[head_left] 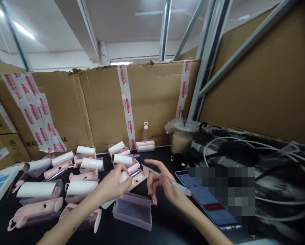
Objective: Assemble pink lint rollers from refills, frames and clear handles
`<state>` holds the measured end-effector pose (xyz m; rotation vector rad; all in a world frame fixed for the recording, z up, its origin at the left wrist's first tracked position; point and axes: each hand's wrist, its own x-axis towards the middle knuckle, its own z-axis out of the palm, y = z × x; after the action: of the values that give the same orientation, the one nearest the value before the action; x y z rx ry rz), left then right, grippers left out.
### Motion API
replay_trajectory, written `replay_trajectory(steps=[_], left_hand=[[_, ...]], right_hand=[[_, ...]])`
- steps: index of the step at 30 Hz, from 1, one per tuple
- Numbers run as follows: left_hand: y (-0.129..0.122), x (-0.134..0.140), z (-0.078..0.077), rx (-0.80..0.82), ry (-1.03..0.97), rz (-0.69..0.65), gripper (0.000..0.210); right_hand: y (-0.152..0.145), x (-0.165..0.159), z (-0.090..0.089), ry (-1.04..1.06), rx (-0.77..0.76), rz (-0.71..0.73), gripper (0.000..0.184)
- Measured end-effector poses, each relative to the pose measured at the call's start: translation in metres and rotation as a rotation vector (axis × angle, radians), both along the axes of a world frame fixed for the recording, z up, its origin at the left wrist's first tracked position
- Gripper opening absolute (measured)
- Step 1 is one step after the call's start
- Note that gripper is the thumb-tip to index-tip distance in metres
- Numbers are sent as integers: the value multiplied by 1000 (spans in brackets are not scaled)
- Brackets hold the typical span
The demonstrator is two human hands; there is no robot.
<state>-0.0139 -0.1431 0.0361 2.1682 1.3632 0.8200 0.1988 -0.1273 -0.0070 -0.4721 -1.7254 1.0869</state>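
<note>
My left hand (116, 183) is closed around a white roll (123, 176), mostly hidden by the fingers. A clear tube-like handle (180, 188) lies across my right hand (160, 185), held near the thumb, with the index finger stretched out. Below and between the hands sits an open translucent lilac case (133, 211), with a pale flat piece (108, 203) at its left. Just behind the hands lies a pink lint-roller frame (140, 178). A white paper roll (122, 159) rests on a case behind my left hand.
Several white rolls (36, 189), cases and pink roller frames (37, 212) crowd the left of the black table. An assembled pink roller (145, 145) stands by the cardboard wall (103, 102). A drink cup (183, 137), a phone (205, 200) and white cables (277, 200) are at right.
</note>
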Motion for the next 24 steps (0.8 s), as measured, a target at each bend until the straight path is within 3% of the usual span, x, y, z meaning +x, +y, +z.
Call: replay_trajectory(steps=[2, 6, 8, 14, 18, 24], left_hand=[[-5, 1, 0, -123, -68, -41, 23], [-9, -2, -6, -456, -253, -75, 26], [-11, -4, -9, -544, -309, -68, 24], [-19, -4, -7, -488, -319, -22, 19], [-21, -5, -9, -436, -350, -22, 19], [-32, -8, -27, -658, -432, -100, 30]], right_hand=[[-12, -5, 0, 17, 54, 43, 41], [-23, -7, 4, -131, 334, -27, 32], [-24, -7, 6, -168, 399, -49, 33], [-22, -11, 4, -199, 443, -48, 33], [-27, -14, -6, -186, 440, -84, 36], [-54, -26, -40, -157, 477, -215, 36]])
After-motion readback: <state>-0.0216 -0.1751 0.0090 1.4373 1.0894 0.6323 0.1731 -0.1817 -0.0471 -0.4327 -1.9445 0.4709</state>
